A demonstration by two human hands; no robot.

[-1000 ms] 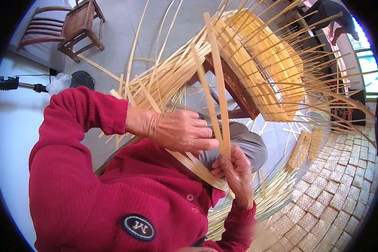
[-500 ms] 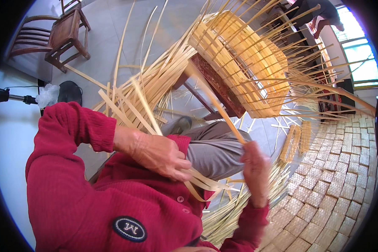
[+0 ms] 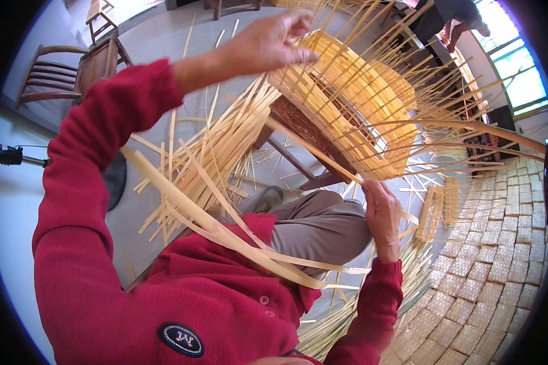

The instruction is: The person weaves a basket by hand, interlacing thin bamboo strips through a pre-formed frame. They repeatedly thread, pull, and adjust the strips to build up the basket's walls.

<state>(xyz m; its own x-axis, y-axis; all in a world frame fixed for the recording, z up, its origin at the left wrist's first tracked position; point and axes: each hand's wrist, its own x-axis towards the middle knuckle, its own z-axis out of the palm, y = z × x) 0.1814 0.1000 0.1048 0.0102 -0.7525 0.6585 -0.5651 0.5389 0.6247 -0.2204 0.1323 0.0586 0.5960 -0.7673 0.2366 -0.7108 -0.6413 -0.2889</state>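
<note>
A long, half-woven bamboo basket (image 3: 371, 91) with upright stakes lies tilted on a dark red wooden stool (image 3: 307, 131). At its upper left side, near the stakes, my left hand (image 3: 271, 42) is raised with fingers apart; nothing shows in it. My right hand (image 3: 383, 213) is closed on one end of a long bamboo strip (image 3: 322, 157), which runs up and left below the basket's near side. Across my lap lie several loose, curved bamboo splits (image 3: 225, 234).
A pile of flat bamboo strips (image 3: 216, 146) spreads left of the stool. A wooden chair (image 3: 91, 70) stands at far left. Thin bamboo rods (image 3: 335, 322) lie beside my right arm. Pale woven pieces (image 3: 487, 243) cover the right side. Another person (image 3: 450, 21) is at far right.
My left hand has risen from my lap to the basket's upper left. My right hand, still holding the strip, has shifted slightly up and right. The loose splits now stretch across my lap.
</note>
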